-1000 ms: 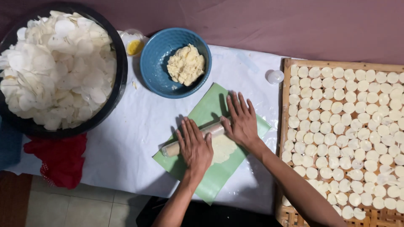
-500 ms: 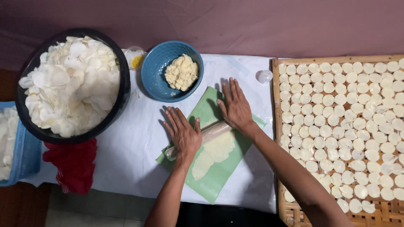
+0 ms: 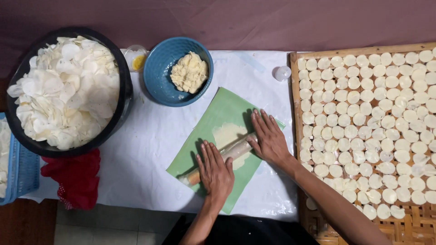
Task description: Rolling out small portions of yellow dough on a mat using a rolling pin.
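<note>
Rolling step: L hand (image 3: 217,172) & R hand (image 3: 271,138) fingers flat, open, pressing rolling pin (image 3: 227,155) over dough (image 3: 230,136) on green sheet (image 3: 213,122); next needs even pressure

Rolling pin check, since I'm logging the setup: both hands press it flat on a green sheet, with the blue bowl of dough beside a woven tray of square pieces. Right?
Not quite: the pieces on the woven tray are round discs, not square, as the head view shows. The rest holds: the left hand and right hand press the rolling pin on the green sheet, with the blue bowl of dough nearby.
</note>
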